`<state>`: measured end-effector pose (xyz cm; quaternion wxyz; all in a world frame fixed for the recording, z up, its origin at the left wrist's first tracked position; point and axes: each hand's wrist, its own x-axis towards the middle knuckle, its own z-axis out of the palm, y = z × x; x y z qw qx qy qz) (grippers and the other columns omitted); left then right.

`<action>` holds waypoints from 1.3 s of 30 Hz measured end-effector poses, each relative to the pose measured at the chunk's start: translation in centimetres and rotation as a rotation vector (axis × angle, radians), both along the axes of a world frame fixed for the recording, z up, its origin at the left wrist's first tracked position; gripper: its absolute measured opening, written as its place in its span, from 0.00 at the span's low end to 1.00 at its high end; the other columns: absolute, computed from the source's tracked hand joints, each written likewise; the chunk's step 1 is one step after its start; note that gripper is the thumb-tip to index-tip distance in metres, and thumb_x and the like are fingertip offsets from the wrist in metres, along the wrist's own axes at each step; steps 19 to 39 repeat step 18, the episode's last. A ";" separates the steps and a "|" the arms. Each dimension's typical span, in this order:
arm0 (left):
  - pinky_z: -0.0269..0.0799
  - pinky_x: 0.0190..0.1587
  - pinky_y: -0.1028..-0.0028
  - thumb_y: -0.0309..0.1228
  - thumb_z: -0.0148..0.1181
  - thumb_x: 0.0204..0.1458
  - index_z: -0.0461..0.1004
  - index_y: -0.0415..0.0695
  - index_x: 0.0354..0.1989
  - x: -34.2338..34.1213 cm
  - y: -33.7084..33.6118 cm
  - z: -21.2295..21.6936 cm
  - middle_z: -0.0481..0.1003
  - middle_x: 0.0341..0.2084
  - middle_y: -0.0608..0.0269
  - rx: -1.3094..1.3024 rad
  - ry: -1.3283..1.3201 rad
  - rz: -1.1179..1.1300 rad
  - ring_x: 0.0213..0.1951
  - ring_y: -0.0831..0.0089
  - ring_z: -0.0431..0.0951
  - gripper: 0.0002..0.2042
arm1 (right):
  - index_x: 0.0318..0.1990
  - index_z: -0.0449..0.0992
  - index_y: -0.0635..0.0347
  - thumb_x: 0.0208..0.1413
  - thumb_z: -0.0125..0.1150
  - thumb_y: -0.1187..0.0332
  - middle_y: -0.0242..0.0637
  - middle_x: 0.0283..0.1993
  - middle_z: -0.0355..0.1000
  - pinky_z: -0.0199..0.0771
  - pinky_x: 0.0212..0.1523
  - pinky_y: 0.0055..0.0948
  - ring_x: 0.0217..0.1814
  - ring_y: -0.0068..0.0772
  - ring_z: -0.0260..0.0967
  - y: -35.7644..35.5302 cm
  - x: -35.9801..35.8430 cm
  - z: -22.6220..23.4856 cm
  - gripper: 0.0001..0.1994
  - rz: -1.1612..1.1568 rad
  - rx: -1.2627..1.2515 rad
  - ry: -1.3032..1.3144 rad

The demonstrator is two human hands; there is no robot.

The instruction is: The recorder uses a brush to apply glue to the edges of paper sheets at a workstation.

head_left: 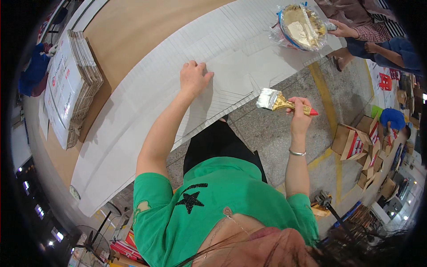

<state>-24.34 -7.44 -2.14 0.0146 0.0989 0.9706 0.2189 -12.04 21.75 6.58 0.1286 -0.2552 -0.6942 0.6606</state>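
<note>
My right hand [301, 110] is closed round the handle of a paintbrush [281, 103], held over the floor just off the near table edge. Its wide bristles are coated in white paste, and the yellow handle ends in a red tip. Long white paper sheets [164, 66], overlapping in a fanned stack, cover much of the table. On them rests my left hand [195, 79], fingers slightly bent and thumb apart, holding nothing. A plastic-lined bowl [297, 34] of cream-coloured paste stands at the far right end, with a pale strip across its top.
Another person's hand [341, 29] is at the bowl's right side, gripping something greyish. A bundle of flattened cartons [71, 84] lies on the brown table surface [129, 26] at left. Open cardboard boxes [356, 140] and a crouching person [392, 119] are on the floor at right.
</note>
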 end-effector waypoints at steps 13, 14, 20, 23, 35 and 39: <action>0.67 0.40 0.62 0.41 0.63 0.39 0.76 0.44 0.35 0.5 0.1 -0.3 0.71 0.30 0.55 0.024 0.056 0.021 0.37 0.58 0.69 0.17 | 0.41 0.69 0.65 0.53 0.57 0.72 0.36 0.34 0.71 0.67 0.34 0.19 0.30 0.21 0.67 7.4 -9.3 8.5 0.09 0.004 0.310 0.271; 0.67 0.40 0.62 0.41 0.63 0.39 0.76 0.44 0.35 0.6 0.1 -0.3 0.71 0.31 0.55 0.025 0.058 0.024 0.37 0.58 0.69 0.17 | 0.44 0.67 0.65 0.52 0.58 0.74 0.38 0.37 0.72 0.68 0.34 0.19 0.32 0.22 0.68 8.4 -11.1 9.1 0.13 0.022 0.346 0.242; 0.66 0.40 0.62 0.41 0.63 0.39 0.76 0.45 0.37 0.8 0.0 -0.4 0.70 0.32 0.56 0.018 0.019 0.059 0.37 0.58 0.69 0.18 | 0.41 0.71 0.65 0.53 0.57 0.72 0.36 0.34 0.72 0.68 0.36 0.19 0.33 0.20 0.68 8.9 -16.9 8.9 0.09 0.113 0.383 0.314; 0.66 0.40 0.62 0.41 0.63 0.39 0.76 0.45 0.37 0.8 0.0 -0.4 0.70 0.32 0.56 0.018 0.019 0.059 0.37 0.58 0.69 0.18 | 0.41 0.71 0.65 0.53 0.57 0.72 0.36 0.34 0.72 0.68 0.36 0.19 0.33 0.20 0.68 8.9 -16.9 8.9 0.09 0.113 0.383 0.314; 0.66 0.40 0.62 0.41 0.63 0.39 0.76 0.45 0.37 0.8 0.0 -0.4 0.70 0.32 0.56 0.018 0.019 0.059 0.37 0.58 0.69 0.18 | 0.41 0.71 0.65 0.53 0.57 0.72 0.36 0.34 0.72 0.68 0.36 0.19 0.33 0.20 0.68 8.9 -16.9 8.9 0.09 0.113 0.383 0.314; 0.66 0.40 0.62 0.41 0.63 0.39 0.76 0.45 0.37 0.8 0.0 -0.4 0.70 0.32 0.56 0.018 0.019 0.059 0.37 0.58 0.69 0.18 | 0.41 0.71 0.65 0.53 0.57 0.72 0.36 0.34 0.72 0.68 0.36 0.19 0.33 0.20 0.68 8.9 -16.9 8.9 0.09 0.113 0.383 0.314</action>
